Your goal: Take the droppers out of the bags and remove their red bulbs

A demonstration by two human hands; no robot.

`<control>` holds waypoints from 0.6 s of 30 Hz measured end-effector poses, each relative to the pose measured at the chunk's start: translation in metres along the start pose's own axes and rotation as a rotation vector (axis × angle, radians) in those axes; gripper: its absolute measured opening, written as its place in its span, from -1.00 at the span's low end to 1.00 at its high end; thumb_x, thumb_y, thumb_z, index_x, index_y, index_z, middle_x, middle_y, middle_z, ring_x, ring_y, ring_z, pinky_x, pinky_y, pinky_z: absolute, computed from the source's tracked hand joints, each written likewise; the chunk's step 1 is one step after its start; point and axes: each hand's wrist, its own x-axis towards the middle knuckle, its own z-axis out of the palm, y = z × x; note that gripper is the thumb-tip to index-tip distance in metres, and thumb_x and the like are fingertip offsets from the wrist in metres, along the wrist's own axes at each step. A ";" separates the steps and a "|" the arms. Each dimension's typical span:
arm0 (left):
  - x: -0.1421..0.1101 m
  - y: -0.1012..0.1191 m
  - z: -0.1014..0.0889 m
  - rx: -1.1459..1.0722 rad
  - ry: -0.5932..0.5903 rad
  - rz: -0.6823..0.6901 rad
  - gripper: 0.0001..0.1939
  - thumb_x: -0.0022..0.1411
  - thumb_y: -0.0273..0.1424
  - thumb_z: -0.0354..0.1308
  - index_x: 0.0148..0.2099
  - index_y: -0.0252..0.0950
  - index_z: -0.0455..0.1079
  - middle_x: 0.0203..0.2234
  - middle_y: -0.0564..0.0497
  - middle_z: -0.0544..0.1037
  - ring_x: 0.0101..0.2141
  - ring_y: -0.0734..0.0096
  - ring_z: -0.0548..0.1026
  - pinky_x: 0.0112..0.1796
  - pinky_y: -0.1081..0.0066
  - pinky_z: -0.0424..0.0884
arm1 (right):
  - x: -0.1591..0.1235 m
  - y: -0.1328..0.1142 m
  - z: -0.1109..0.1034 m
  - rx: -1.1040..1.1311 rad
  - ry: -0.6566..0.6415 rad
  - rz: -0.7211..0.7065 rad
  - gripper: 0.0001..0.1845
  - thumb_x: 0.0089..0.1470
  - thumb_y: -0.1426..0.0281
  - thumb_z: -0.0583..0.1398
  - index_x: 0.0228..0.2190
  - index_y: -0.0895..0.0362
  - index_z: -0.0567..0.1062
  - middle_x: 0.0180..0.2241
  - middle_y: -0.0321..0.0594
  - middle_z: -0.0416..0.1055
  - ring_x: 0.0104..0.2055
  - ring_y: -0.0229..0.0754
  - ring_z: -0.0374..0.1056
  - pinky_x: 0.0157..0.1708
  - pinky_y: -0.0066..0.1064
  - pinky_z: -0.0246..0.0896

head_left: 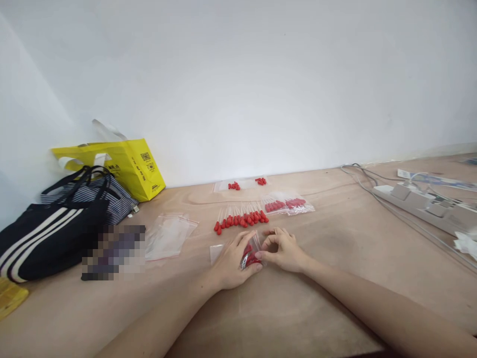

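Observation:
My left hand rests on the table with its fingers curled round the near part of a clear zip bag. Red-bulbed pieces show through the plastic. My right hand pinches the bag's right side between thumb and fingers. Just beyond both hands lies a row of clear-stemmed droppers, their red bulbs turned toward me. Farther right, a filled zip bag lies flat with more red bulbs inside. Part of the bag in my hands is hidden by the left fingers.
Flat zip bags lie on the left, and another bag with red bulbs lies near the wall. A black bag and a yellow bag stand at the left. A white power strip with cables lies at the right.

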 end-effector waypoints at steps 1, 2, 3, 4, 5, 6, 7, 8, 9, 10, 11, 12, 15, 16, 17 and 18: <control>0.000 0.000 0.000 -0.005 0.000 -0.004 -0.32 0.04 -0.23 0.12 0.16 -0.25 -0.04 0.08 -0.14 0.15 0.06 0.17 0.16 0.03 0.16 0.14 | 0.000 -0.001 0.000 0.014 0.006 0.013 -0.80 -0.20 0.19 0.24 -0.58 0.06 0.47 -0.20 -0.21 0.31 -0.03 -0.02 0.12 -0.07 -0.06 -0.13; 0.001 0.000 0.000 -0.009 0.001 -0.007 -0.34 0.05 -0.22 0.10 0.16 -0.25 -0.03 0.07 -0.14 0.16 0.06 0.18 0.16 0.02 0.16 0.14 | 0.000 -0.001 0.000 0.026 0.014 0.019 -0.84 -0.19 0.24 0.24 -0.58 0.07 0.47 -0.21 -0.21 0.32 -0.04 -0.03 0.13 -0.07 -0.07 -0.13; 0.001 0.000 0.000 -0.011 0.003 -0.010 -0.36 0.07 -0.23 0.08 0.16 -0.26 -0.02 0.07 -0.14 0.16 0.05 0.19 0.16 0.02 0.17 0.15 | 0.000 -0.001 0.001 0.037 0.020 0.015 -0.88 -0.18 0.28 0.23 -0.57 0.07 0.47 -0.22 -0.21 0.32 -0.05 -0.05 0.14 -0.07 -0.09 -0.12; 0.002 0.000 0.000 -0.008 0.008 -0.014 -0.41 0.11 -0.24 0.04 0.15 -0.26 -0.01 0.06 -0.14 0.17 0.05 0.20 0.16 0.02 0.17 0.15 | 0.000 -0.001 0.001 0.046 0.024 0.003 -0.90 -0.17 0.30 0.22 -0.56 0.07 0.47 -0.23 -0.22 0.33 -0.06 -0.06 0.15 -0.08 -0.12 -0.10; 0.003 -0.001 0.000 0.000 0.018 -0.019 -0.47 0.15 -0.26 0.00 0.15 -0.26 0.02 0.05 -0.14 0.17 0.05 0.21 0.16 0.02 0.18 0.16 | 0.001 -0.001 0.001 0.052 0.023 -0.014 -0.91 -0.16 0.32 0.21 -0.55 0.07 0.47 -0.23 -0.22 0.33 -0.08 -0.08 0.16 -0.08 -0.13 -0.09; 0.005 -0.002 0.000 0.015 0.032 -0.022 -0.53 0.18 -0.29 -0.05 0.13 -0.25 0.06 0.05 -0.14 0.17 0.05 0.22 0.16 0.01 0.18 0.16 | 0.001 0.000 0.001 0.055 0.017 -0.034 -0.92 -0.15 0.33 0.21 -0.54 0.07 0.48 -0.24 -0.23 0.33 -0.09 -0.09 0.17 -0.08 -0.14 -0.09; 0.007 -0.003 -0.001 0.034 0.045 -0.019 -0.59 0.20 -0.34 -0.08 0.11 -0.23 0.11 0.04 -0.13 0.17 0.05 0.23 0.17 0.00 0.17 0.16 | 0.000 0.000 0.002 0.053 0.009 -0.052 -0.93 -0.14 0.34 0.19 -0.53 0.06 0.48 -0.24 -0.24 0.34 -0.10 -0.09 0.17 -0.08 -0.14 -0.09; 0.010 -0.004 -0.001 0.056 0.058 -0.007 -0.63 0.21 -0.39 -0.11 0.08 -0.21 0.17 0.03 -0.12 0.19 0.03 0.24 0.19 -0.01 0.18 0.18 | 0.000 0.000 0.002 0.045 0.000 -0.068 -0.93 -0.13 0.36 0.18 -0.52 0.05 0.48 -0.24 -0.25 0.34 -0.10 -0.10 0.17 -0.09 -0.14 -0.09; 0.013 -0.006 -0.001 0.079 0.069 0.014 -0.66 0.21 -0.43 -0.12 0.03 -0.19 0.24 0.01 -0.10 0.21 0.01 0.25 0.22 -0.03 0.18 0.20 | 0.000 0.001 0.002 0.034 -0.008 -0.083 -0.92 -0.11 0.39 0.16 -0.51 0.04 0.48 -0.24 -0.26 0.34 -0.11 -0.11 0.18 -0.09 -0.13 -0.09; 0.015 -0.007 -0.001 0.098 0.079 0.042 -0.68 0.20 -0.47 -0.12 -0.04 -0.18 0.30 -0.03 -0.07 0.25 -0.03 0.27 0.26 -0.05 0.20 0.22 | 0.000 0.002 0.003 0.021 -0.014 -0.100 -0.88 -0.09 0.43 0.14 -0.50 0.03 0.48 -0.25 -0.27 0.34 -0.12 -0.11 0.18 -0.10 -0.13 -0.08; 0.018 -0.008 -0.002 0.112 0.087 0.072 -0.70 0.18 -0.51 -0.12 -0.11 -0.18 0.36 -0.07 -0.06 0.28 -0.06 0.30 0.29 -0.08 0.23 0.25 | 0.000 0.004 0.003 0.008 -0.018 -0.119 -0.83 -0.09 0.48 0.11 -0.48 0.01 0.49 -0.26 -0.28 0.35 -0.13 -0.12 0.19 -0.11 -0.14 -0.07; 0.021 -0.009 -0.002 0.120 0.096 0.100 -0.70 0.17 -0.54 -0.11 -0.18 -0.19 0.40 -0.11 -0.05 0.31 -0.10 0.32 0.32 -0.10 0.26 0.27 | 0.001 0.006 0.003 -0.005 -0.018 -0.145 -0.77 -0.09 0.53 0.09 -0.46 0.01 0.49 -0.26 -0.28 0.35 -0.14 -0.13 0.19 -0.13 -0.15 -0.05; 0.025 -0.011 -0.002 0.117 0.128 0.154 -0.72 0.13 -0.59 -0.09 -0.30 -0.25 0.43 -0.17 -0.04 0.35 -0.16 0.37 0.36 -0.15 0.33 0.30 | 0.002 0.013 0.003 -0.042 -0.010 -0.294 -0.65 -0.14 0.64 0.06 -0.41 0.00 0.49 -0.27 -0.27 0.34 -0.16 -0.17 0.20 -0.18 -0.24 0.01; 0.026 -0.011 -0.002 0.114 0.134 0.165 -0.73 0.12 -0.60 -0.08 -0.32 -0.26 0.42 -0.17 -0.04 0.36 -0.17 0.38 0.37 -0.16 0.34 0.31 | 0.003 0.015 0.003 -0.058 -0.002 -0.361 -0.65 -0.14 0.64 0.07 -0.39 0.01 0.48 -0.27 -0.27 0.34 -0.17 -0.18 0.20 -0.19 -0.27 0.01; 0.026 -0.011 -0.002 0.113 0.136 0.173 -0.74 0.12 -0.60 -0.08 -0.32 -0.26 0.42 -0.17 -0.04 0.36 -0.18 0.39 0.37 -0.16 0.35 0.31 | 0.004 0.016 0.002 -0.079 0.012 -0.429 -0.67 -0.13 0.63 0.08 -0.39 0.01 0.48 -0.27 -0.27 0.35 -0.19 -0.19 0.20 -0.20 -0.28 0.01; 0.027 -0.011 -0.003 0.114 0.135 0.181 -0.74 0.12 -0.60 -0.08 -0.32 -0.27 0.41 -0.18 -0.03 0.37 -0.18 0.40 0.37 -0.17 0.36 0.32 | 0.006 0.017 0.002 -0.104 0.030 -0.496 -0.71 -0.12 0.61 0.10 -0.39 0.02 0.48 -0.29 -0.27 0.35 -0.20 -0.19 0.19 -0.21 -0.29 0.01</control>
